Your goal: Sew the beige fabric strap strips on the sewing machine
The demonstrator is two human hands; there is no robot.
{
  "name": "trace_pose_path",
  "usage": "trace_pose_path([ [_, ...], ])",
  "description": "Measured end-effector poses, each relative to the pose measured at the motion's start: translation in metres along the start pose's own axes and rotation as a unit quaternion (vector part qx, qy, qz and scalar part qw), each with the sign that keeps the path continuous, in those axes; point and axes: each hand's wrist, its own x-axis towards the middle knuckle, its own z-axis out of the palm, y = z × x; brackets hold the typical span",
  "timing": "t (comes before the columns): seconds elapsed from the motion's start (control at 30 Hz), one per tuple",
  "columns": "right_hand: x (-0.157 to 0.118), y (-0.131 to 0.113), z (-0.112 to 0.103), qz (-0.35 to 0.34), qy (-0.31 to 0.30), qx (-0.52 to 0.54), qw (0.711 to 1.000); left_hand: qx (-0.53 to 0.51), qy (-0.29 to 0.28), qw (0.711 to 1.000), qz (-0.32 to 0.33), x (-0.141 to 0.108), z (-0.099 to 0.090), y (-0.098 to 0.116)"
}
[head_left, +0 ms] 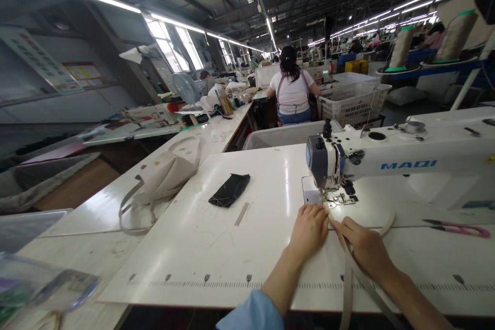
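Observation:
A white sewing machine (386, 157) stands on the right of the table, its needle area just beyond my hands. My left hand (310, 229) lies close to the presser foot, fingers bent down at the end of a beige strap (348, 289). My right hand (361, 245) pinches the same strap a little nearer to me. From there the strap runs down over the table's front edge in two lengths, and a short end sticks out right of my right hand. The strap's tip near the needle is mostly hidden by my fingers.
Pink-handled thread snips (460, 228) lie at the right. Left of my hands are a black fabric piece (229, 191) and a small beige scrap (242, 214). A beige bag with straps (166, 175) rests farther left. Ahead, a person (293, 90) sits beside a white plastic basket (350, 105).

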Motion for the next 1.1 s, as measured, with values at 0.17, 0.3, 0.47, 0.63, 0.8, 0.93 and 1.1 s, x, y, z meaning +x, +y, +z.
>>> trace_pose_path([
  [0.17, 0.002, -0.001, -0.003, -0.019, 0.017, -0.008, 1.000, 0.012, -0.009, 1.000, -0.008, 0.000, 0.001, 0.001],
  [0.3, 0.006, -0.002, -0.006, -0.002, 0.038, -0.005, 0.999, 0.021, -0.014, 1.000, -0.018, 0.001, 0.000, 0.002],
  [0.47, 0.009, -0.006, -0.008, 0.024, 0.046, -0.015, 0.999, 0.012, -0.022, 1.000, -0.017, 0.001, 0.000, 0.000],
  [0.63, 0.008, -0.008, -0.006, -0.001, 0.076, -0.006, 0.997, -0.018, -0.032, 0.999, 0.002, 0.000, -0.001, -0.004],
  [0.8, 0.003, -0.011, -0.004, -0.061, 0.083, 0.052, 0.993, -0.040, -0.029, 0.999, 0.010, -0.003, 0.002, -0.008],
  [0.93, -0.015, -0.017, -0.007, -0.137, 0.141, 0.135, 0.971, -0.046, 0.004, 0.999, 0.013, -0.004, 0.003, -0.007],
  [1.1, -0.033, -0.014, -0.005, -0.084, 0.101, 0.103, 0.986, -0.031, 0.006, 0.999, 0.020, -0.004, 0.001, -0.003],
])
